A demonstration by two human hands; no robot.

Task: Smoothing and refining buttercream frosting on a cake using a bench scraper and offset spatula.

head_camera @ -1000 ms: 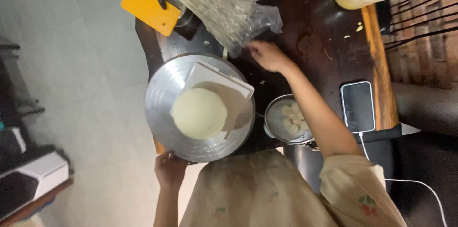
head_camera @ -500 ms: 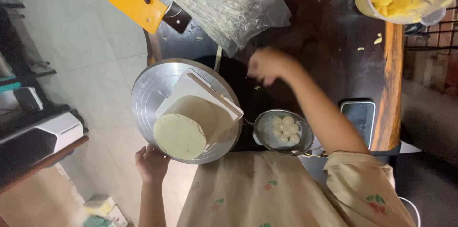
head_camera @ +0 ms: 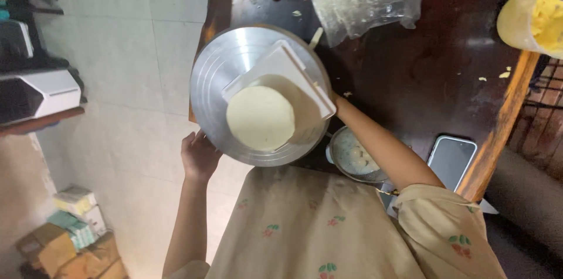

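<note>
**Steel plate held at the table's edge**

Steel round plate (head_camera: 234, 74) juts over the dark table (head_camera: 410, 74) edge, carrying a white square sheet (head_camera: 281, 68) and a pale dough disc (head_camera: 260, 117); the left hand (head_camera: 199, 156) clasps the plate's near rim, fingers closed on it; the right hand (head_camera: 333, 103) touches the far rim, largely hidden, so its grip cannot be told; a small bowl of dough balls (head_camera: 353, 156) sits just beside; a phone (head_camera: 451, 160) lies near.
</note>
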